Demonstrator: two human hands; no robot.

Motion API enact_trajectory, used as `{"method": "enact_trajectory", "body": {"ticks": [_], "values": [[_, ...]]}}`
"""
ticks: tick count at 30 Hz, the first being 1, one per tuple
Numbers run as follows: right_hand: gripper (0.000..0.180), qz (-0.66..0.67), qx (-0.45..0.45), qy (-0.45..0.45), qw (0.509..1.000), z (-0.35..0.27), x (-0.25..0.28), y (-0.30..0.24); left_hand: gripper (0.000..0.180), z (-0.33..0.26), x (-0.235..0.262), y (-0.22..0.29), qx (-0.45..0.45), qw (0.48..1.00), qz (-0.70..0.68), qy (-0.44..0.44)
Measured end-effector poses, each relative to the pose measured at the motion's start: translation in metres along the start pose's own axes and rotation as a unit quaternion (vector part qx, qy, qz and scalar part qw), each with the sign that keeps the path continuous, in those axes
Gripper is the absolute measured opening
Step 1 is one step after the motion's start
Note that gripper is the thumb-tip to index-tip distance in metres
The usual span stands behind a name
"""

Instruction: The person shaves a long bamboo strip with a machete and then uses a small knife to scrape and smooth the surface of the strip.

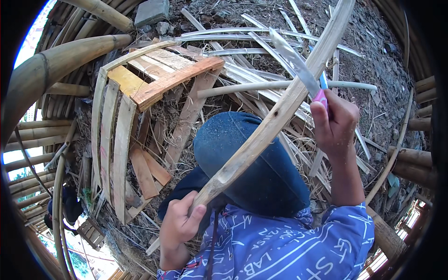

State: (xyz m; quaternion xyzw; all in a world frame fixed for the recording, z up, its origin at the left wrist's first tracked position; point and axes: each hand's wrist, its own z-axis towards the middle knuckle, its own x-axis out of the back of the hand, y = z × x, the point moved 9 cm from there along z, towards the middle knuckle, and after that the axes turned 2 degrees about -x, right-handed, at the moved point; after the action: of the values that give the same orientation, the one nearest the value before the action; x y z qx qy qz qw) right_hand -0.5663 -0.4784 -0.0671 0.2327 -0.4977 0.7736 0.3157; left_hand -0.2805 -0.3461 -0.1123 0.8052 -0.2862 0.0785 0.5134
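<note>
A long, pale length of wood [261,135] with a dark knot slants from lower left to upper right, above my knee. My left hand [181,224] is closed round its lower part, and a short end sticks out below the fist. My right hand [337,121] grips a knife by its pink handle [320,99], thumb along the handle. The silvery blade [298,63] points up and to the left, crossing in front of the upper part of the wood. Whether its edge touches the wood I cannot tell.
A slatted wooden crate [175,84] lies at the left. Split strips and a thin round stick [336,84] litter the ground beyond my dark-clothed knee [252,144]. Thick bamboo poles [60,65] stand at the left, more at the right. A grey block [151,12] sits far back.
</note>
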Motion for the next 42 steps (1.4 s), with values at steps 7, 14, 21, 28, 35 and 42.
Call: {"method": "enact_trajectory", "body": {"ticks": [7,14,21,28,35,42], "values": [[0.039,-0.014,-0.064,0.048,0.997,0.004,0.006,0.049,0.030,0.002,-0.002,0.012,0.008,0.995,0.084,0.046],[0.042,-0.106,-0.013,0.050,0.993,0.021,0.011,0.047,0.042,-0.006,0.000,0.004,0.003,0.989,0.109,0.099],[0.037,-0.044,-0.036,0.033,0.998,0.019,0.016,0.056,0.049,-0.010,0.002,-0.004,-0.010,0.985,0.124,0.123],[0.043,-0.025,-0.012,0.030,0.999,0.019,0.012,0.061,0.055,-0.024,0.014,-0.016,-0.029,0.965,0.182,0.187],[0.035,-0.019,-0.029,0.032,0.999,0.021,0.022,0.044,0.064,-0.042,0.035,-0.053,0.018,0.962,0.216,0.165],[0.044,-0.029,-0.052,0.010,0.998,0.013,0.004,0.049,0.064,-0.045,0.035,-0.070,0.041,0.968,0.220,0.114]]}}
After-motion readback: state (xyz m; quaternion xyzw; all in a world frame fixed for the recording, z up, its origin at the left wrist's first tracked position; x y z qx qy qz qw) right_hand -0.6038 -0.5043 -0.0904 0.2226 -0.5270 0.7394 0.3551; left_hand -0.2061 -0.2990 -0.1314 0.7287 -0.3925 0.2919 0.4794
